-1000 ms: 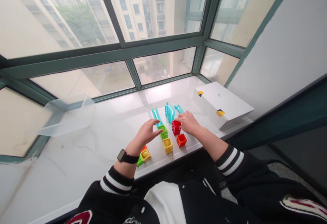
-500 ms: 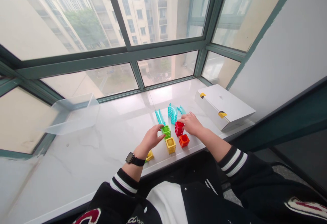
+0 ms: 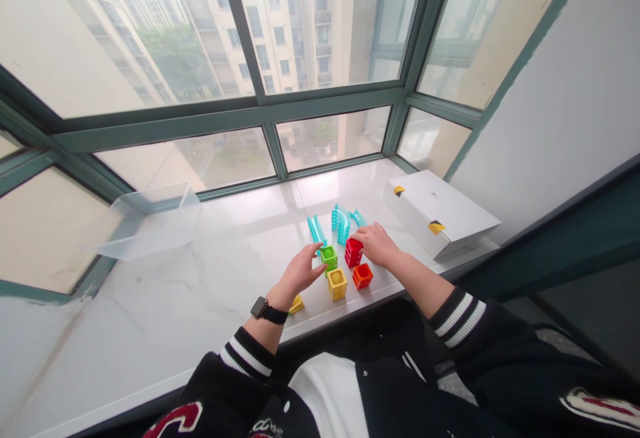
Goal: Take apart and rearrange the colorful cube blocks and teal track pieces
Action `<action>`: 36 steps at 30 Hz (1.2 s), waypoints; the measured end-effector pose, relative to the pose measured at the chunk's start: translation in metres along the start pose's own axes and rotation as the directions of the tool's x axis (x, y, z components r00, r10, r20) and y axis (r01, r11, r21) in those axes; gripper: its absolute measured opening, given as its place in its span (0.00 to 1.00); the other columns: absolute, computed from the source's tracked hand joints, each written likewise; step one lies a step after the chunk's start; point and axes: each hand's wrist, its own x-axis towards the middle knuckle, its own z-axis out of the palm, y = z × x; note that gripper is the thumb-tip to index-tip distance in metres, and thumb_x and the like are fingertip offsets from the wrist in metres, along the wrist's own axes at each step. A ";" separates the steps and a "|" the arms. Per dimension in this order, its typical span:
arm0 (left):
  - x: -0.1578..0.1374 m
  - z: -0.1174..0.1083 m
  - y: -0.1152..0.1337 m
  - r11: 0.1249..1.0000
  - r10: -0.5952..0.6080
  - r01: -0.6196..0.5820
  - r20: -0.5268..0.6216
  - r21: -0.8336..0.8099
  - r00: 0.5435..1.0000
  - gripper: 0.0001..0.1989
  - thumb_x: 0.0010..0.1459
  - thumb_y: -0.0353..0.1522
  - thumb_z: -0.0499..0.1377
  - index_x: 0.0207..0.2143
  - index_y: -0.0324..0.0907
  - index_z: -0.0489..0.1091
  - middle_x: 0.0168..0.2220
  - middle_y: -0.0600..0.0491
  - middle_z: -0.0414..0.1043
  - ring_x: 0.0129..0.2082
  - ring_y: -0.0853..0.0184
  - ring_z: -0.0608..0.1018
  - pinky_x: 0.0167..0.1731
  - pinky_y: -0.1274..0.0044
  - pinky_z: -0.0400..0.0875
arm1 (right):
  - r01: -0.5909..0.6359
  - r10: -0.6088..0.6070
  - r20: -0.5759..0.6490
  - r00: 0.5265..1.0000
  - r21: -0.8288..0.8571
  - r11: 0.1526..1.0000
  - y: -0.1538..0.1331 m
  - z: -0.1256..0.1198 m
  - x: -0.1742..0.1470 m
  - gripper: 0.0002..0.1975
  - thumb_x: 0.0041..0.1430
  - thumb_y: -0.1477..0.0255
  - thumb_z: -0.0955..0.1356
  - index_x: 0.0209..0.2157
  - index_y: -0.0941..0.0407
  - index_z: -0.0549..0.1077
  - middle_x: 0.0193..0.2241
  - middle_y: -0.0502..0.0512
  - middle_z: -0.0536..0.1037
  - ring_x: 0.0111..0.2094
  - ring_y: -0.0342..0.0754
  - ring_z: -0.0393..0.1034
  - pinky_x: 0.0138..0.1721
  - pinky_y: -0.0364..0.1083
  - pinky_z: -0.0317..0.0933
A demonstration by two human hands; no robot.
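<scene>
The right hand (image 3: 379, 245) grasps the red block (image 3: 352, 255), its fingers bent over the top and far side; the block is glossy and boxy, with openings in its walls, and looks taller than the orange block (image 3: 363, 278) just in front of it. The left hand (image 3: 301, 270) is at the green block (image 3: 329, 260), thumb and fingers parted around its left side; whether that grip is firm or loose, I cannot tell. The green block is bright, with a round hollow in its square top. Nearer the front edge of the white, grey-veined worktop (image 3: 240, 251) is the yellow block (image 3: 337, 286), also with a round hollow on top. Behind the coloured blocks lie see-through turquoise pieces: a straight track (image 3: 316, 229), a ribbed curved track (image 3: 341, 225) and a third piece (image 3: 359, 218), partly hidden by the right hand
</scene>
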 end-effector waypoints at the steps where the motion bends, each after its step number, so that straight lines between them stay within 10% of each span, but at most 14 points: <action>1: -0.002 -0.002 -0.002 1.000 -0.002 0.002 -0.011 -0.006 1.000 0.30 0.62 0.36 0.64 0.65 0.47 0.62 0.63 0.45 0.71 0.52 0.59 0.81 0.53 0.65 0.79 | 0.001 -0.001 0.001 1.000 -0.001 1.000 0.000 0.000 0.000 0.24 0.60 0.79 0.73 0.57 0.50 0.78 0.55 0.60 0.80 0.56 0.58 0.71 0.68 0.63 0.46; 17: -0.136 -0.035 -0.107 0.981 -0.163 0.190 -0.337 0.047 0.927 0.25 0.64 0.46 0.61 0.60 0.47 0.69 0.58 0.46 0.75 0.59 0.52 0.78 0.61 0.57 0.73 | 0.013 -0.014 -0.010 1.000 -0.058 0.998 0.006 0.004 0.000 0.24 0.62 0.79 0.70 0.59 0.50 0.77 0.56 0.61 0.79 0.57 0.60 0.70 0.68 0.66 0.44; 25: -0.160 -0.004 -0.098 0.984 -0.171 0.176 -0.302 -0.009 0.938 0.25 0.64 0.42 0.64 0.61 0.50 0.68 0.60 0.47 0.73 0.61 0.53 0.75 0.63 0.57 0.70 | 0.054 -0.033 -0.208 0.978 0.095 0.994 -0.016 -0.020 -0.018 0.22 0.63 0.74 0.70 0.59 0.54 0.76 0.57 0.62 0.77 0.60 0.61 0.68 0.68 0.66 0.53; 36: -0.147 0.027 -0.085 0.980 -0.186 0.197 -0.210 0.031 0.960 0.25 0.58 0.32 0.65 0.59 0.50 0.70 0.58 0.48 0.74 0.58 0.54 0.77 0.60 0.60 0.73 | 0.303 -0.014 -0.615 0.789 0.368 0.879 -0.077 -0.018 -0.067 0.17 0.70 0.75 0.66 0.56 0.49 0.77 0.48 0.58 0.81 0.51 0.57 0.75 0.56 0.58 0.71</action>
